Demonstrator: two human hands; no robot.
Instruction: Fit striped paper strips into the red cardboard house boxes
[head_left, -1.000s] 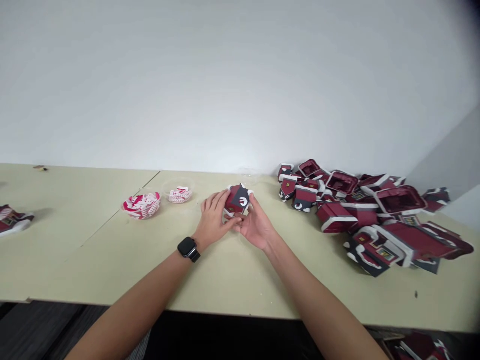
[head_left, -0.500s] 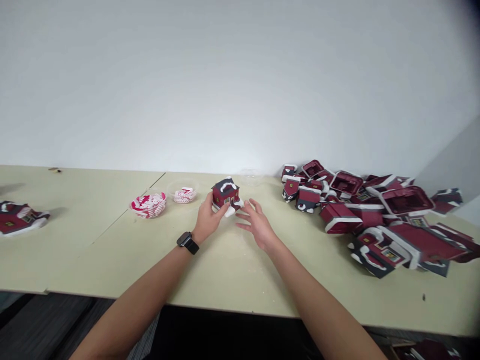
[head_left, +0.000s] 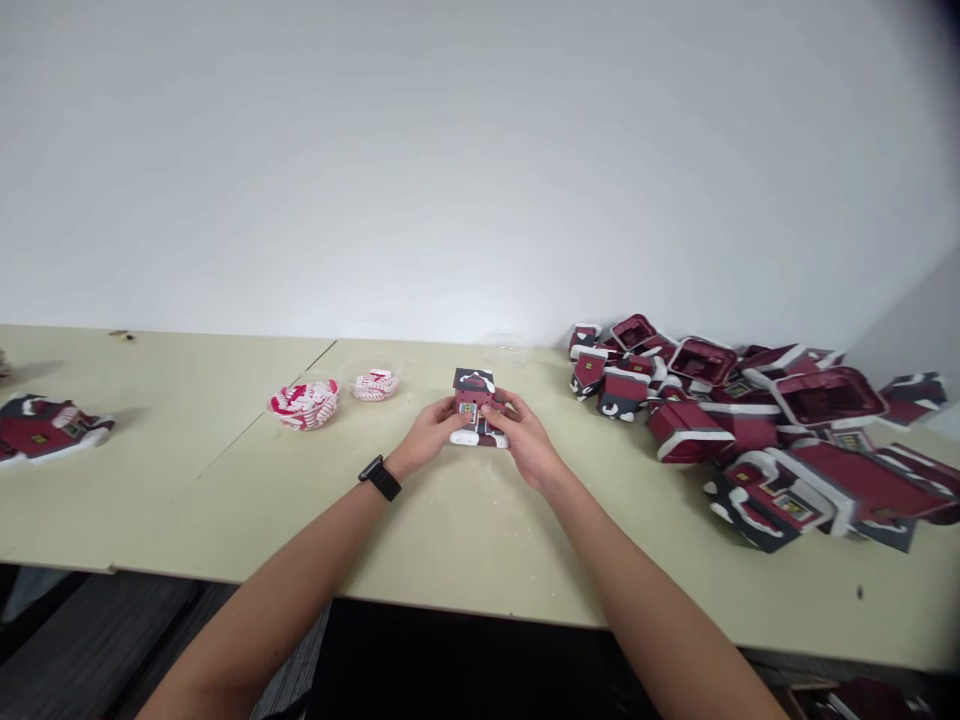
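While a pale table (head_left: 427, 540) meets a wall (head_left: 420, 170), left hand (head_left: 426, 438) and right hand (head_left: 529, 440) (fingers (head_left: 517, 404) half curled) clasp 1 maroon house (head_left: 474, 392).

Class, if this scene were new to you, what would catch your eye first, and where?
Probably the jumbled heap of dark-red model houses on the right of the table. Next comes a small house with a dark roof, held near the centre between the left hand and right hand. Left of it, two clusters of red-and-white pieces stand out.
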